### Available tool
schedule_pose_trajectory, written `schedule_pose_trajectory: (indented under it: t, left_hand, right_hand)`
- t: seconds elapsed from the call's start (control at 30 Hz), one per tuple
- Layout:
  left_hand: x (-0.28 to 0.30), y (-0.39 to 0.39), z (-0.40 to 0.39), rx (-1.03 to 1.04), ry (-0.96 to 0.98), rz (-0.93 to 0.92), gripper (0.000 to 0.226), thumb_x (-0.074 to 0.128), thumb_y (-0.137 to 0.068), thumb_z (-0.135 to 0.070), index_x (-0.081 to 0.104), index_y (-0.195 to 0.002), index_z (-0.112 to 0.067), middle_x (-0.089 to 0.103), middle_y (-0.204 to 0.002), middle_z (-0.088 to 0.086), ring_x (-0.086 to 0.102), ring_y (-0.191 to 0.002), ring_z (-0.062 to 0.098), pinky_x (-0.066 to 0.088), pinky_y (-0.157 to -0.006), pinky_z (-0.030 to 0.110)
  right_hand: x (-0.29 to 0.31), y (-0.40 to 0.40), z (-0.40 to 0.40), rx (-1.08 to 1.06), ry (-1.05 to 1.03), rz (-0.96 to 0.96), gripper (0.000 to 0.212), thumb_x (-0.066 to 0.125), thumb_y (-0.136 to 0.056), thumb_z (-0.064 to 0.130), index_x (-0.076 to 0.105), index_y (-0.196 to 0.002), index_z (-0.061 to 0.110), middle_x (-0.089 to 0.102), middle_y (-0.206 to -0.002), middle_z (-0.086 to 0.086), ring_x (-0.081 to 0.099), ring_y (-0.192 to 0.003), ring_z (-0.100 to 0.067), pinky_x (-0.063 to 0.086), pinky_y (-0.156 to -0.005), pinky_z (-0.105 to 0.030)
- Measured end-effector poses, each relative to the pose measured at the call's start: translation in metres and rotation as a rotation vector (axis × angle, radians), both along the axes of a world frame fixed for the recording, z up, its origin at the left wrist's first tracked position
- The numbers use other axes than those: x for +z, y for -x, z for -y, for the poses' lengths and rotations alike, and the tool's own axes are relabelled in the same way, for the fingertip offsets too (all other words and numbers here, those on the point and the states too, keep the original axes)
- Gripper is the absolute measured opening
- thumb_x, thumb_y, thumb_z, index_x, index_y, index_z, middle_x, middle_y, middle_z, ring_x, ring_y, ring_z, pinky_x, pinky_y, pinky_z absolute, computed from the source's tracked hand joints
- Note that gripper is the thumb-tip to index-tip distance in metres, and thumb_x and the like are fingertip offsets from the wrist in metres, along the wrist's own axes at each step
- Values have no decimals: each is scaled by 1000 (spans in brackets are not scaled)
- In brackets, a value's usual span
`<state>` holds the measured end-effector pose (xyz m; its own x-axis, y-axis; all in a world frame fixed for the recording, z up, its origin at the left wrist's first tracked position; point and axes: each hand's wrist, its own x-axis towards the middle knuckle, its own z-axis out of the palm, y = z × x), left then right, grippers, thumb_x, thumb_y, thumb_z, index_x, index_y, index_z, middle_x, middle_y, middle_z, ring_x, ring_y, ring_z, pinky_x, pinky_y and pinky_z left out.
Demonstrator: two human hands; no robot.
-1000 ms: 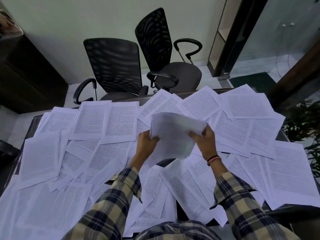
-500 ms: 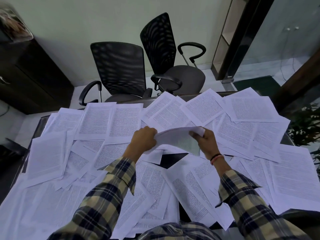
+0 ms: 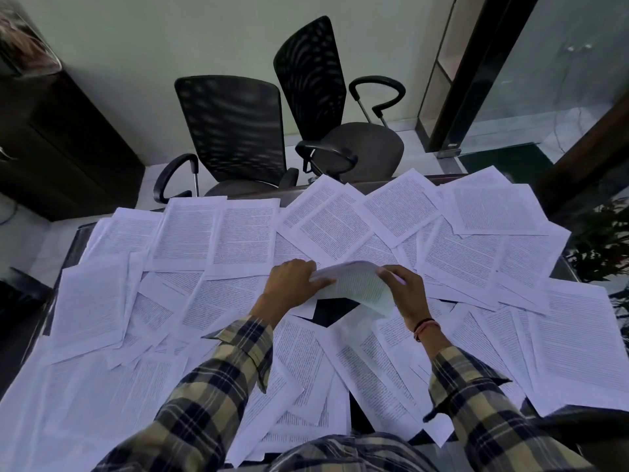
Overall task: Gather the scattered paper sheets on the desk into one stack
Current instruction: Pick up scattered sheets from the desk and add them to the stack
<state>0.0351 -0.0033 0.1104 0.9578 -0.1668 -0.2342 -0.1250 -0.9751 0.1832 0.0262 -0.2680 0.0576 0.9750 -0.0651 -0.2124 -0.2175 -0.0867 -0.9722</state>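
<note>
Printed sheets (image 3: 245, 240) cover nearly the whole worktop (image 3: 335, 311), overlapping at many angles; only a small dark patch of bare surface shows at the centre. Two office chairs (image 3: 235, 131) stand beyond the far edge.

Current state:
- The left hand (image 3: 289, 287) grips the left end of a small bundle of sheets (image 3: 354, 284), fingers curled over its edge.
- The right hand (image 3: 405, 294) grips the right end of the same bundle.
- The bundle is held just above the bare patch, bowed upward between the two hands. It looks thin, so the task is judged to be at an early stage.

Probable faults from this point:
1. Bundle skew. The sheets are bowed and their edges do not look flush. Loose sheets may fan out or slip from the grip if the bundle is not squared on the worktop.
2. Sleeve drag. Both plaid sleeves (image 3: 218, 379) lie over loose sheets at the near edge. A reach toward the far edge may sweep these off.
3. Overhang. Sheets at the left and right edges appear to project past the worktop; disturbing a neighbour may tip them to the floor.
4. Creasing. Pulling one sheet from under several may fold it.
</note>
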Motion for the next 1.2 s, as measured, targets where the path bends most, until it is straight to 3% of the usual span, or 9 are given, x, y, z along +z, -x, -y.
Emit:
schedule_pose_trajectory:
  t: [0.2, 0.3, 0.43, 0.53, 0.73, 0.83, 0.9, 1.03, 1.2]
  left_hand:
    - [-5, -2, 12, 48, 54, 14, 62, 19, -108, -59, 49, -73, -18, 62, -78, 3, 65, -77, 27, 52, -73, 38]
    - [-8, -2, 11, 64, 61, 9, 56, 24, -108, -55, 51, -78, -17, 65, -84, 5, 67, -82, 29, 51, -72, 38]
    - [-11, -2, 14, 9, 102, 12, 61, 34, -101, -69, 63, -117, -18, 69, -111, 3, 67, -98, 26, 53, -80, 40]
    - [-15, -9, 27, -80, 83, -28, 58, 49, -101, -59, 49, -146, -23, 65, -131, 4, 65, -115, 28, 53, -92, 43]
    - [-15, -25, 51, 19, 279, -5, 10, 60, -99, -21, 70, -97, -18, 71, -101, 3, 64, -98, 27, 46, -77, 36]
    - [-15, -25, 25, 225, 622, 26, 18, 71, -90, -23, 63, -78, -13, 67, -80, 8, 62, -81, 23, 49, -74, 40]
    - [-12, -16, 7, 357, 856, -14, 28, 73, -90, -27, 64, -85, -2, 69, -83, 15, 62, -78, 18, 50, -73, 39]
    - [-12, 14, -16, 570, 1194, -98, 19, 72, -96, -20, 74, -104, -3, 76, -99, 6, 70, -90, 19, 57, -81, 39]
    - [-28, 61, -42, 732, 1222, -64, 18, 74, -95, -21, 75, -111, -12, 79, -105, 2, 74, -93, 19, 61, -83, 34]
  right_hand:
    - [0, -4, 1, -22, -37, -31, 49, 68, -95, 42, 60, -73, -1, 48, -70, -24, 44, -68, -22, 37, -67, -36]
    - [1, -3, 3, -12, -19, -33, 24, 70, -96, 26, 74, -82, 7, 65, -77, -9, 57, -73, -10, 45, -75, -29]
    - [2, -2, 5, 32, 39, -12, 16, 73, -94, 30, 79, -90, 15, 75, -87, -2, 66, -83, -9, 50, -79, -25]
    - [3, -1, 5, 96, 84, -11, 17, 79, -88, 38, 79, -92, 22, 75, -86, 2, 67, -83, -10, 52, -76, -27]
    - [1, -7, 25, 83, 85, -2, 47, 90, -74, 36, 71, -116, 27, 70, -119, 6, 64, -113, -16, 56, -92, -35]
    - [-5, -14, 50, -18, 28, -88, 101, 91, -59, 53, 47, -145, 26, 53, -141, 6, 54, -126, -15, 50, -98, -35]
    - [-7, -18, 54, 25, -89, -130, 108, 96, -58, 47, 40, -149, 27, 51, -148, 3, 50, -134, -16, 46, -106, -37]
    - [6, -27, 11, 314, -105, -95, 61, 88, -79, 17, 59, -133, 22, 69, -129, 3, 65, -118, -16, 57, -97, -33]
    - [6, -25, -46, 381, -58, -69, 27, 80, -85, 2, 75, -104, 19, 78, -102, -8, 71, -93, -21, 62, -80, -39]
